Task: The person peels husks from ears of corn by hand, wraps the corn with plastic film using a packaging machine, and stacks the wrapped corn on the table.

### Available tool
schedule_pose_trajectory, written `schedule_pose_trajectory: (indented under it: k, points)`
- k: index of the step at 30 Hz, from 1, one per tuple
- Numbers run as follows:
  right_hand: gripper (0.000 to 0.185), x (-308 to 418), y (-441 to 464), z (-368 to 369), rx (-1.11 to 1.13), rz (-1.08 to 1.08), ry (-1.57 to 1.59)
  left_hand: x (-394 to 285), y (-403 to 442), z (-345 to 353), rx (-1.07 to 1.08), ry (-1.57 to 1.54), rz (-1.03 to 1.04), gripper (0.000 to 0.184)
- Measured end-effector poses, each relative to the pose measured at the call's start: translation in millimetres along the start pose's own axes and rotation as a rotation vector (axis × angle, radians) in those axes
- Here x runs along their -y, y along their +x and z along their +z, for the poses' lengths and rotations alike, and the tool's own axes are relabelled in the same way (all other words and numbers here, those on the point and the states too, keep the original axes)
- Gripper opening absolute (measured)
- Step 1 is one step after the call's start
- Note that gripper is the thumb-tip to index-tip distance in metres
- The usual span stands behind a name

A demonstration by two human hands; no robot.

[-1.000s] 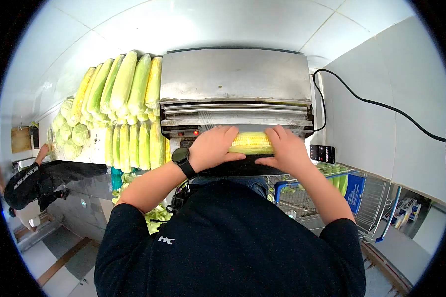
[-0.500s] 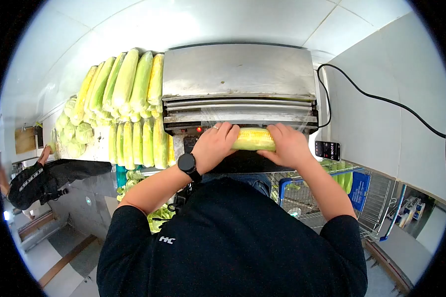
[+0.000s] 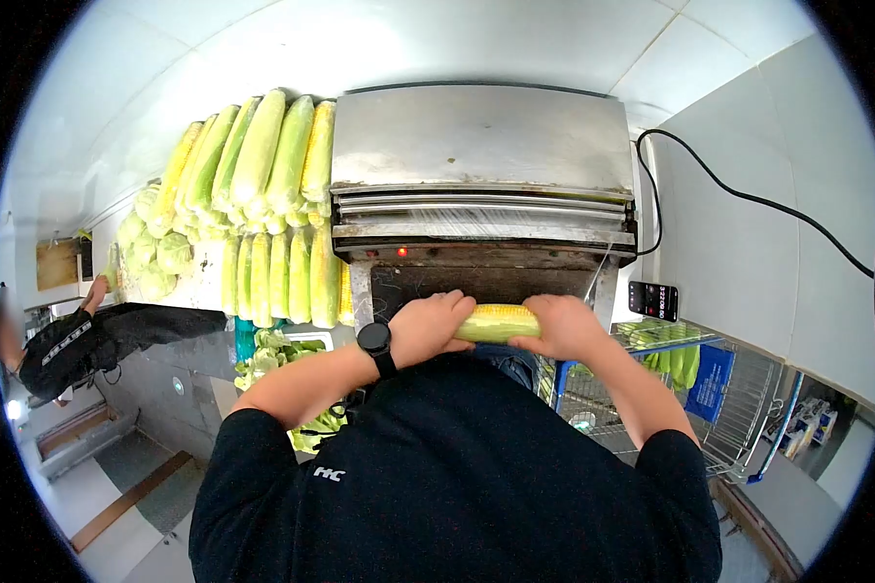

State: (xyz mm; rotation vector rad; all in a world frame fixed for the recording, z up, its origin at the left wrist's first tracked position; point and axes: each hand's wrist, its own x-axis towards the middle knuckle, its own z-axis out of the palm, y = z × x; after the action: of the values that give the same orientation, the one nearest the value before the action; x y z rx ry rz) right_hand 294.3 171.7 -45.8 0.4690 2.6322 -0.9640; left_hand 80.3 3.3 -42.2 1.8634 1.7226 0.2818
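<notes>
An ear of corn, partly husked with yellow kernels along its far side, lies crosswise between my two hands. My left hand has its fingers closed around the left end; a black watch is on that wrist. The right end is gripped by my right hand. Both hands are close to my body, over the near edge of the dark plate of a steel film-wrapping machine. Wrinkled clear film shows at the machine's rollers. Whether film covers the held corn is hard to see.
Wrapped corn ears are stacked left of the machine, with round green vegetables beyond. A phone stands at the right, above a shopping cart. A black cable crosses the right wall. Another person is at far left.
Both hands have drawn the corn toward my body, away from the machine's rollers. More of the dark plate shows. The view has shifted slightly.
</notes>
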Motion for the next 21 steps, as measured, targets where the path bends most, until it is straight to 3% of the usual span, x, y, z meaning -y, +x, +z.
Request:
schedule_pose_trajectory:
  k: [3, 5, 7, 8, 10, 12, 16, 17, 18, 21]
  points:
    - [0.056, 5.1, -9.4, 19.1, 0.079, 0.054, 0.136, 1.5, -11.1, -2.8, 0.16, -0.099, -0.041, 0.058]
    - [0.055, 14.3, -18.0, 25.5, 0.168, 0.16, 0.317, 10.0, -20.6, -9.0, 0.118, -0.182, 0.036, 0.061]
    - [0.053, 22.5, -28.9, 26.1, 0.118, 0.207, 0.418, 24.2, -30.3, -23.6, 0.045, -0.281, 0.155, 0.068]
    - [0.051, 26.9, -37.1, 31.2, 0.067, 0.259, 0.525, 20.1, -31.8, -44.9, 0.179, -0.329, 0.002, 0.056]
    - [0.047, 30.0, -48.6, 42.8, 0.001, 0.29, 0.707, 38.1, -38.9, -48.7, 0.067, -0.502, 0.078, 0.037]
    - [0.046, 44.6, -61.3, 48.2, -0.091, 0.268, 0.865, 44.2, -42.3, -56.2, 0.088, -0.649, 0.094, 0.022]
    - [0.05, 60.9, -83.2, 61.8, -0.067, 0.237, 0.831, 31.0, -31.4, -55.5, 0.155, -0.794, 0.285, 0.016]
    - [0.053, 68.9, -90.0, 67.5, -0.112, 0.224, 0.954, 27.2, -27.2, -55.0, 0.205, -0.844, 0.315, 0.016]
    - [0.056, 77.4, -95.8, 72.8, -0.16, 0.205, 1.079, 24.9, -21.8, -52.9, 0.188, -0.785, 0.356, 0.022]
    - [0.059, 103.4, -111.0, 80.3, -0.332, 0.175, 1.237, 5.7, -19.3, -53.1, -0.159, -0.356, 0.278, 0.029]
